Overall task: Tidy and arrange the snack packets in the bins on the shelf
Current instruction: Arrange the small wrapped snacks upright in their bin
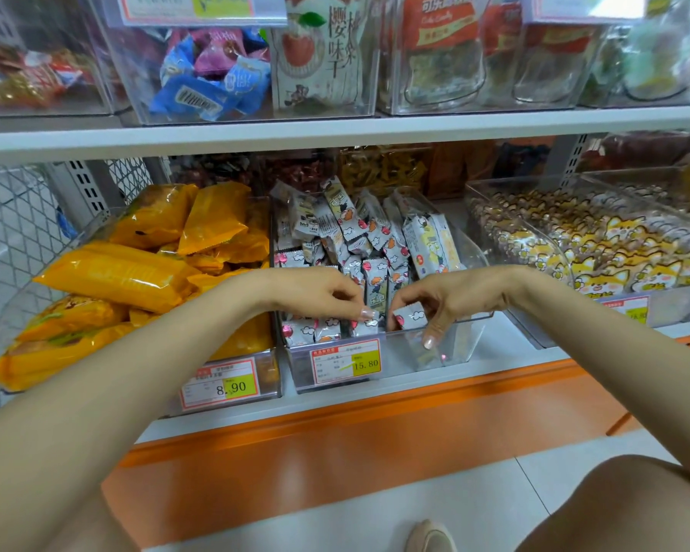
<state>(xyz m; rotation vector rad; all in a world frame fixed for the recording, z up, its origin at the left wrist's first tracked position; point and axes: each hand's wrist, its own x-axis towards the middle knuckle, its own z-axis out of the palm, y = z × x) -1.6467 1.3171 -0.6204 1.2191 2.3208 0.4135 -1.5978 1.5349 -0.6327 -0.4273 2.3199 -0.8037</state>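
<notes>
Lower shelf (415, 386), inspected left to right.

Left bin (269, 378): large yellow packets (128, 272) heaped unevenly, several overhanging the left side. Its tag (220, 386) reads 8.90.

Middle bin (473, 332): small white packets (375, 229). They stand in rows at the near left and lean loosely at the far end. Its tag (345, 362) reads 15.80. Both hands are at the near end of this bin.

Left hand (323, 292): fingers curled, tips pinching the top of a front-row packet (369, 324).

Right hand (443, 300): thumb and forefinger pinch 1 held packet (409, 317), just right of the front row and above the bin's sparse near-right corner. Another finger points down inside the front wall.

Right bin (534, 249): fox-print packets (614, 249) lying in rows.

The upper shelf (335, 131) carries more clear bins of mixed sweets.
</notes>
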